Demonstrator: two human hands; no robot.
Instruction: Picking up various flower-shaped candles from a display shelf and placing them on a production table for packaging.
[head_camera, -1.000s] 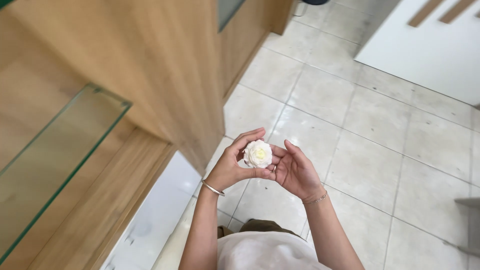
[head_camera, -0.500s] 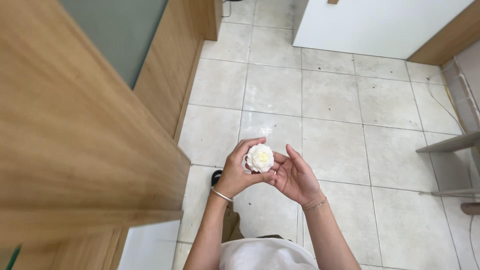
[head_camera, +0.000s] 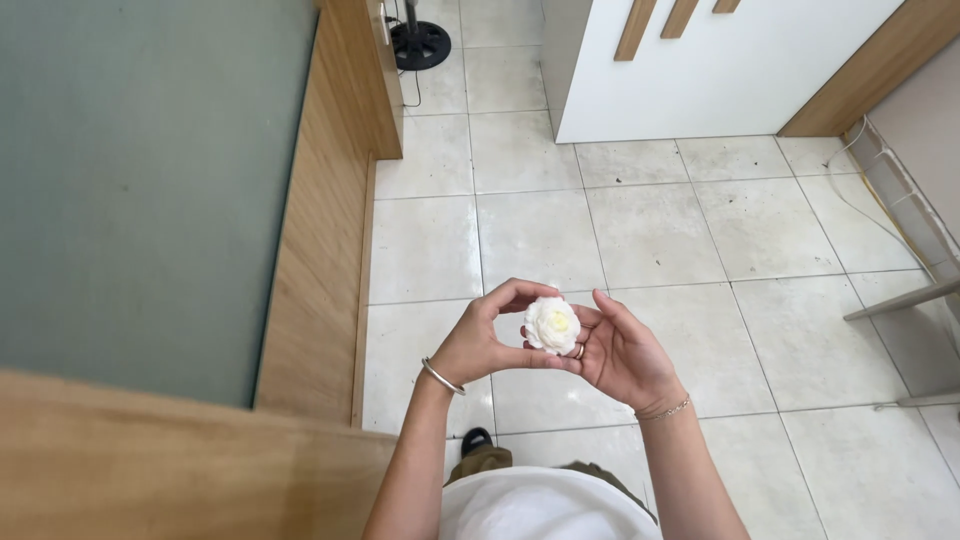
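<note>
A small white artificial rose (head_camera: 552, 325) with a pale yellow centre sits between both hands, held above a tiled floor. My left hand (head_camera: 485, 345) curls round its left side, thumb and forefinger arched over it; a silver bangle circles that wrist. My right hand (head_camera: 625, 352) cups the flower from the right and beneath, fingers touching its petals; it wears a ring and a thin chain bracelet.
A wooden-framed unit with a grey-green panel (head_camera: 150, 190) fills the left side. A white cabinet with wooden handles (head_camera: 720, 70) stands at the far end. A black fan base (head_camera: 420, 42) rests on the pale tile floor (head_camera: 640, 230). Grey metal bars (head_camera: 905, 300) cross at the right.
The view has swung away from the wooden shelf toward the open floor. Both hands keep the flower between them, now a little further apart around it.
</note>
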